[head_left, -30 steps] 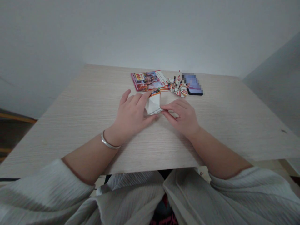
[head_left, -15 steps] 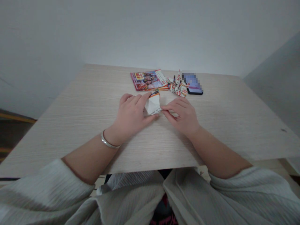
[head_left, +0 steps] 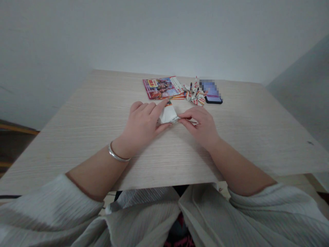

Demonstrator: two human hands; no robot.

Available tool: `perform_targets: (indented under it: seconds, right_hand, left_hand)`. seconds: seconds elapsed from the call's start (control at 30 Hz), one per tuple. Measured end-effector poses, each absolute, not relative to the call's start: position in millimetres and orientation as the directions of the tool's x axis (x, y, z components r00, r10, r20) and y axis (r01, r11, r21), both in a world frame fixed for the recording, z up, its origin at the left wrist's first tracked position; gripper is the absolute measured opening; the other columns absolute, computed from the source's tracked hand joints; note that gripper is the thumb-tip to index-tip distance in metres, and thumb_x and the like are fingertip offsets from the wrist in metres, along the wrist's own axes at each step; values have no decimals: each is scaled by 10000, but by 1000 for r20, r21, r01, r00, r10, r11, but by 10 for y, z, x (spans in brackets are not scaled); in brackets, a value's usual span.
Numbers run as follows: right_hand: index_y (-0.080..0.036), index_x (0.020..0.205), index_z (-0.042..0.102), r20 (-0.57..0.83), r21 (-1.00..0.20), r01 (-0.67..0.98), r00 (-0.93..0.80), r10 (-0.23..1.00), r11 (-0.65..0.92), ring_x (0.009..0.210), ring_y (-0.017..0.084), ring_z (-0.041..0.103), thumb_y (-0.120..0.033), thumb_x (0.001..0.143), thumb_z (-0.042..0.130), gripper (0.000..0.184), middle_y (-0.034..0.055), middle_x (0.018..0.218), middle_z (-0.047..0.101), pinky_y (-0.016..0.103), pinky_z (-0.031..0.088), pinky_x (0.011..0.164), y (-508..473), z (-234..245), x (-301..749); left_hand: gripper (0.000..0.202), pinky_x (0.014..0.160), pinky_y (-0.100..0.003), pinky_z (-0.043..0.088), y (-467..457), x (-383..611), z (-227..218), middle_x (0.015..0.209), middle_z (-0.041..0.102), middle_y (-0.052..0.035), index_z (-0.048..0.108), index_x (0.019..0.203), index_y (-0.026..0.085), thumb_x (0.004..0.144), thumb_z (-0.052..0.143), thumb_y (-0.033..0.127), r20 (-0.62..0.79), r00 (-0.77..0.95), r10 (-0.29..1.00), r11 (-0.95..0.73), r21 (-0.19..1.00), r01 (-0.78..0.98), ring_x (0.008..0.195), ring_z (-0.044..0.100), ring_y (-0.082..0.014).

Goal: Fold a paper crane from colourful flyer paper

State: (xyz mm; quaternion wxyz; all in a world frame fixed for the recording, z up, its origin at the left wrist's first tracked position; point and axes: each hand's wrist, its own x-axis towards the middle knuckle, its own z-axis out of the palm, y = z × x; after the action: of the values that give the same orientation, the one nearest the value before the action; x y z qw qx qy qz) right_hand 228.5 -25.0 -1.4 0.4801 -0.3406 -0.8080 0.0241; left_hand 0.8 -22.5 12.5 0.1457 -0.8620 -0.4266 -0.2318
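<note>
From the head view, we saw the small folded paper [head_left: 167, 115] on the bench [head_left: 164, 161], between our two hands. It lay just to the right of the left hand [head_left: 142, 121] and to the left of the right hand [head_left: 202, 125]. The left hand was nearer, since it covered the paper's left part; the right hand touched only the tip. Our left hand held the paper, with a finger across the far part and the thumb by the near edge. Our right hand pinched the right corner between finger and thumb. We could not tell which way the paper was longest, because some of it was hidden. It looked thin and white, with sharp folds, a bit of orange at the far end and tiny print near the pinched corner. Beyond it lay flat, shiny leaflets [head_left: 163, 88], then a spiky folded paper shape [head_left: 195, 97], then a flat, dark-edged phone [head_left: 214, 97]. The bench was pale, with fine wood lines. A smooth silver bracelet [head_left: 117, 156] circled our left wrist.
</note>
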Motion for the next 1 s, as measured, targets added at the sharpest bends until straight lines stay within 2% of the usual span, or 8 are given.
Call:
perform_targets:
  seconds: [0.27, 0.37, 0.5, 0.6, 0.67, 0.8, 0.9, 1.0]
  right_hand:
    - [-240, 840, 701, 768, -354, 456, -357, 532, 817, 771, 167, 670, -183, 917, 663, 103, -8, 780, 736, 352, 500, 771, -235, 16, 2257]
    - [-248, 861, 712, 800, -324, 444, -344, 492, 836, 788, 162, 679, -179, 920, 679, 97, -13, 802, 749, 347, 507, 779, -238, 18, 2244]
    - [-247, 880, 719, 802, -333, 410, -350, 484, 849, 813, 164, 680, -179, 919, 692, 83, -10, 825, 754, 337, 517, 777, -258, 25, 2219]
    - [-249, 867, 718, 791, -359, 403, -347, 504, 842, 825, 167, 690, -189, 934, 674, 101, -7, 834, 757, 336, 528, 774, -280, 28, 2194]
    - [-251, 869, 722, 786, -372, 395, -348, 511, 840, 827, 165, 698, -191, 942, 664, 111, -8, 841, 764, 335, 534, 780, -287, 25, 2179]
    - [-256, 875, 727, 793, -382, 370, -340, 506, 847, 823, 163, 701, -222, 945, 670, 97, -14, 841, 772, 337, 533, 796, -275, 7, 2160]
    - [-264, 868, 732, 805, -358, 392, -330, 493, 847, 808, 164, 690, -245, 942, 677, 94, -19, 831, 770, 349, 519, 805, -260, 0, 2160]
    - [-272, 865, 738, 798, -344, 473, -309, 518, 811, 831, 171, 687, -232, 921, 691, 84, -14, 858, 771, 372, 508, 840, -263, 5, 2173]
  left_hand:
    - [864, 927, -507, 437, -200, 6, 100, 1080, 690, -169, 481, 1521, 109, 947, 436, 754, 536, 529, 658, -641, 29, 767, 990, 627, -340]
    - [900, 1025, -541, 422, -197, 10, 82, 1143, 681, -172, 446, 1546, 112, 931, 455, 768, 532, 530, 661, -658, 70, 750, 1065, 614, -345]
    - [999, 1224, -623, 234, -190, 33, 13, 1335, 616, -201, 266, 1622, 93, 919, 482, 769, 529, 531, 662, -692, 158, 705, 1263, 545, -366]
    - [1099, 1252, -666, 147, -172, 53, -55, 1524, 478, -247, 101, 1655, 105, 894, 532, 771, 532, 499, 685, -694, 267, 669, 1430, 421, -403]
    - [1095, 1253, -672, 152, -156, 61, -88, 1586, 414, -261, 66, 1656, 114, 902, 555, 739, 512, 508, 692, -704, 325, 631, 1495, 355, -412]
    - [806, 1261, -634, 213, -149, 69, -90, 1614, 420, -229, 289, 1608, 132, 991, 498, 605, 432, 591, 681, -732, 378, 567, 1525, 358, -379]
    - [606, 1270, -634, 198, -164, 70, -42, 1527, 553, -184, 421, 1546, 157, 1037, 452, 485, 390, 602, 697, -717, 401, 570, 1433, 507, -329]
    - [541, 1260, -624, 236, -170, 61, 5, 1449, 628, -174, 481, 1504, 150, 1042, 448, 429, 387, 612, 690, -723, 424, 546, 1333, 603, -295]
